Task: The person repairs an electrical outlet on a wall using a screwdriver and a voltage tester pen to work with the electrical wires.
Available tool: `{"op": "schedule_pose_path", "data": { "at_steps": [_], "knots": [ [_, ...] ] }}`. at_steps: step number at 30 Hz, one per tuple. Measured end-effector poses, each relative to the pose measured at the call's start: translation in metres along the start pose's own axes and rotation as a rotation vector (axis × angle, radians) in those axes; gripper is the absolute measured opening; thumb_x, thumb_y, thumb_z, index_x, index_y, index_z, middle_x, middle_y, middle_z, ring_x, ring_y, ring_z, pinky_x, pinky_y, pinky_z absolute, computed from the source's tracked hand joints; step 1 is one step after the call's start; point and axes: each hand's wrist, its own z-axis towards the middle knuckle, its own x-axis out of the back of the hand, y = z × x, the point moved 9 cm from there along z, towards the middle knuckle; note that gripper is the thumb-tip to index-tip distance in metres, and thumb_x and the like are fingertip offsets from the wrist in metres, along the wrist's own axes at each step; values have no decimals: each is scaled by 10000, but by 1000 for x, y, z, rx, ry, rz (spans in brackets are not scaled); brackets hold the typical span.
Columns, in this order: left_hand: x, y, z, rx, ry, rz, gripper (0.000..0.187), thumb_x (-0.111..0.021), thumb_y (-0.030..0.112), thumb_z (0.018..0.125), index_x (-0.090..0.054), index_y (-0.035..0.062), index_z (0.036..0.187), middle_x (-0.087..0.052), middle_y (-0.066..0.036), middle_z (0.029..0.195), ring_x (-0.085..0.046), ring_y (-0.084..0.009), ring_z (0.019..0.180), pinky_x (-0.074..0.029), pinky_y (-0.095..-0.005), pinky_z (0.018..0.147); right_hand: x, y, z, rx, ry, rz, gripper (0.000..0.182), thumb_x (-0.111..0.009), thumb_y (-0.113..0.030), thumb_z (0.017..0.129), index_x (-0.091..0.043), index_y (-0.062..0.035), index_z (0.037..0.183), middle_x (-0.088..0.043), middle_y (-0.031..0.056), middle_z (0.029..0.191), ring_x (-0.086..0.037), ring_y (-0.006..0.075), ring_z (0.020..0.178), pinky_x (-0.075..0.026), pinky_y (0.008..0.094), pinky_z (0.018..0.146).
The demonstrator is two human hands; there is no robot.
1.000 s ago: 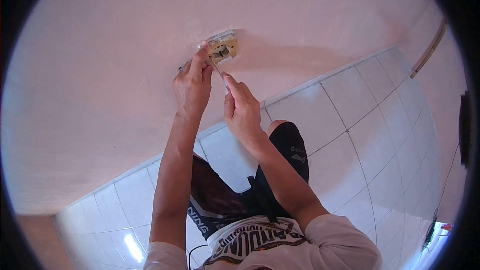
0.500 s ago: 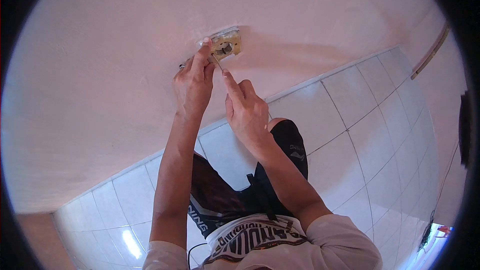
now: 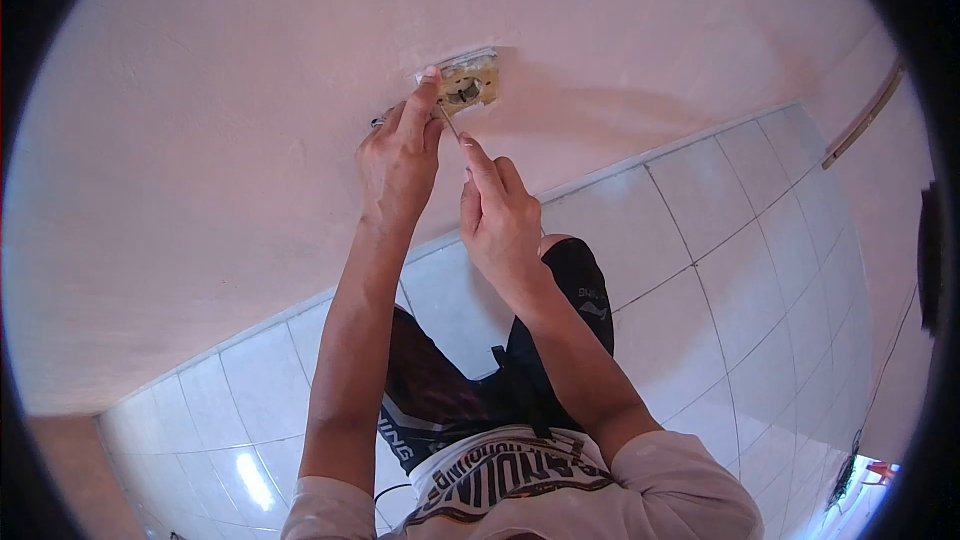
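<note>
On the pink wall (image 3: 250,140) is a yellowish socket fitting (image 3: 484,78) with a round recess, set in a rough-edged opening. My left hand (image 3: 400,160) has its fingers closed at the left side of the fitting, holding its edge. A small dark piece sticks out beside those fingers. My right hand (image 3: 503,220) grips a thin screwdriver (image 3: 450,124), index finger extended along it. The screwdriver's tip touches the lower left part of the fitting, close to the left fingertips. Its handle is hidden inside my right hand.
Pale floor tiles (image 3: 660,340) with dark joints meet the wall along a slanting edge. My knees in dark shorts (image 3: 440,370) are below my hands. A brown strip (image 3: 865,118) runs along the wall at the upper right. A dark object (image 3: 929,260) stands at the far right.
The fitting and both hands appear slightly further right in the view, which has shifted a little. The grip of both hands and the screwdriver's contact look the same.
</note>
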Motion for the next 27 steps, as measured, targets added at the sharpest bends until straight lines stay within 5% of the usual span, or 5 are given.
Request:
{"op": "schedule_pose_path", "data": {
  "at_steps": [19, 27],
  "knots": [
    [-1, 0, 0, 4, -3, -4, 634, -783, 88, 809, -554, 216, 1386, -738, -74, 937, -723, -256, 764, -592, -365, 645, 3, 6, 3, -27, 14, 75, 461, -598, 50, 890, -592, -41, 1342, -629, 152, 869, -677, 310, 709, -570, 413, 633],
    [0, 2, -2, -22, 20, 22, 652, -771, 63, 809, -548, 208, 1404, -727, -63, 889, -716, -239, 739, -584, -367, 625, 5, -20, 15, -168, -177, -169, 440, -589, 16, 918, -571, -17, 1356, -621, 133, 835, -679, 290, 723, -563, 416, 620]
  ]
}}
